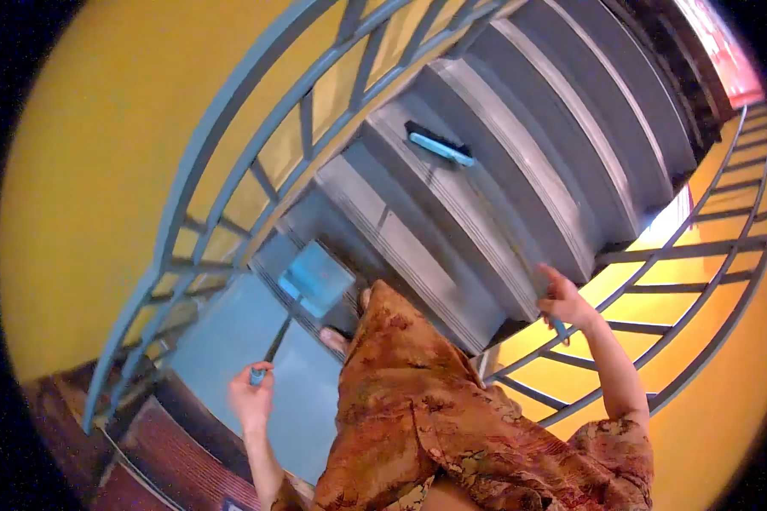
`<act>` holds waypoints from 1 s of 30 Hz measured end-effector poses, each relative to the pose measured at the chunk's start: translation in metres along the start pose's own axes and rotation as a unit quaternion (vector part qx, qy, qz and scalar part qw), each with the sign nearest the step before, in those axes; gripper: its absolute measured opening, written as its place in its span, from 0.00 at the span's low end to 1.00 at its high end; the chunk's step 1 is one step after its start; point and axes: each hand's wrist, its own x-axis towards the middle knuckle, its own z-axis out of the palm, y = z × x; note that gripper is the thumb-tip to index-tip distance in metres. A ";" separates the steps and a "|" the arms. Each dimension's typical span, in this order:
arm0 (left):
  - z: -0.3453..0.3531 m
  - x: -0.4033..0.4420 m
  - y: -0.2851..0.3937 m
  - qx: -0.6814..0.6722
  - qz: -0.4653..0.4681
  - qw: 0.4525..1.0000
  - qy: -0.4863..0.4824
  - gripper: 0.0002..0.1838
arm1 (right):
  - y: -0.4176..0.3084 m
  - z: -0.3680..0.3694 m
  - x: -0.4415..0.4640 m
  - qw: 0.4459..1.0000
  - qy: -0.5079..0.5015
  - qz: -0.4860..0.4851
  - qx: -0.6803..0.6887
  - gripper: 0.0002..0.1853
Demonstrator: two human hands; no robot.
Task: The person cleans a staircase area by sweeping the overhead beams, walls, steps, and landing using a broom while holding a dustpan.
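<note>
Low on the left side of the view, my left hand (252,393) is closed round the blue-tipped handle of a dustpan. The light blue dustpan (317,278) rests on a step near my feet, joined to my hand by a dark stick. At the right, my right hand (564,300) grips the blue end of a long broom handle. From there the thin handle runs up to the broom head (441,149), light blue with dark bristles, which lies on a grey step farther up.
Grey stairs (520,145) curve upward ahead. A blue-grey metal railing (217,140) runs along the left by a yellow wall (119,170); another railing (699,289) curves at the right. My feet (334,339) stand by the dustpan, partly under the brown patterned garment (409,383).
</note>
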 end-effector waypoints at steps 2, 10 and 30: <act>0.018 0.012 0.023 0.022 0.009 1.000 -0.012 0.05 | -0.011 0.014 0.022 0.992 -0.018 0.020 0.123 0.38; 0.071 0.055 0.095 0.092 0.061 0.992 -0.063 0.05 | -0.009 0.032 0.086 0.953 0.060 0.019 0.298 0.26; 0.086 0.190 0.096 0.205 0.188 0.953 -0.119 0.06 | 0.087 -0.066 -0.020 0.777 0.503 0.119 0.359 0.13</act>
